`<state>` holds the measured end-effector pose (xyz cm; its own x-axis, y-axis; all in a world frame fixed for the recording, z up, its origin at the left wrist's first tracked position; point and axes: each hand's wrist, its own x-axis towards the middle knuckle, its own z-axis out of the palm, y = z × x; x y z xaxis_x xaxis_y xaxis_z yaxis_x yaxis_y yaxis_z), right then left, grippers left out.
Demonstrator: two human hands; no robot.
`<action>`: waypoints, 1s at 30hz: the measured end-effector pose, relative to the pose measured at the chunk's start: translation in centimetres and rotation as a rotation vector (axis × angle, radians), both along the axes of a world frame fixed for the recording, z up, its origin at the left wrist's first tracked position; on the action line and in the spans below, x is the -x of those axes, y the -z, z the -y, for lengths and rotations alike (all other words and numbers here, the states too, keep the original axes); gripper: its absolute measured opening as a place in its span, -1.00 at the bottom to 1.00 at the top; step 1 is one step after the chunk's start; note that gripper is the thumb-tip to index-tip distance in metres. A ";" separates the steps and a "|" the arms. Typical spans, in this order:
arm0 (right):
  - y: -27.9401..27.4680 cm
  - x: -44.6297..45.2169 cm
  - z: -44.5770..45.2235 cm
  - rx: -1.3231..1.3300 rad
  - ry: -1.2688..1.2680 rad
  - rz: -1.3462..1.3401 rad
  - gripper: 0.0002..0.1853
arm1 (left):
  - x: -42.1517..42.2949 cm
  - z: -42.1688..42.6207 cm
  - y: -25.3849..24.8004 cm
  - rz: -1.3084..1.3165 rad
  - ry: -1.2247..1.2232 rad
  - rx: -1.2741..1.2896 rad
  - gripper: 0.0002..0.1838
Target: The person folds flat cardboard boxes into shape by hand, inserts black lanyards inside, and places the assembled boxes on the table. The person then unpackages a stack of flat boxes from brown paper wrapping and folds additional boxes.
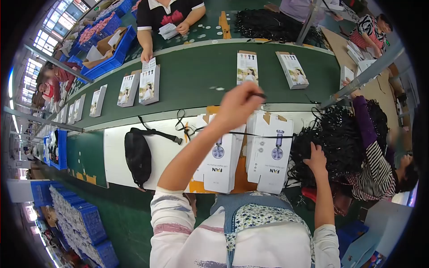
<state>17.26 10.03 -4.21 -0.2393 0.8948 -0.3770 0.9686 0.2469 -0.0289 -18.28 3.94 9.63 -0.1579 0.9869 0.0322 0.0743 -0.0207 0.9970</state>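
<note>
My left hand (239, 105) is raised over the near edge of the green belt, its fingers closed on a black cord. Below it, two stacks of flat white fan boxes (270, 154) lie side by side on the bench, with a black strap across them. My right hand (316, 157) rests with spread fingers on a large heap of black cords (337, 138) to the right of the stacks. A black waist bag (137, 156) lies on the white bench top at the left.
On the green belt (192, 80) stand several fan boxes (149, 85). Across it a co-worker (170, 13) touches one box with a paper. Another co-worker in stripes (375, 167) sits at the right, beside metal posts. Blue crates (80, 214) are stacked at lower left.
</note>
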 end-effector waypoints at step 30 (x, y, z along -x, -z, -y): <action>-14.3 -25.5 -15.6 0.120 0.130 -2.378 -0.61 | -15.1 -5.8 -2.3 -0.023 0.415 -0.239 -0.81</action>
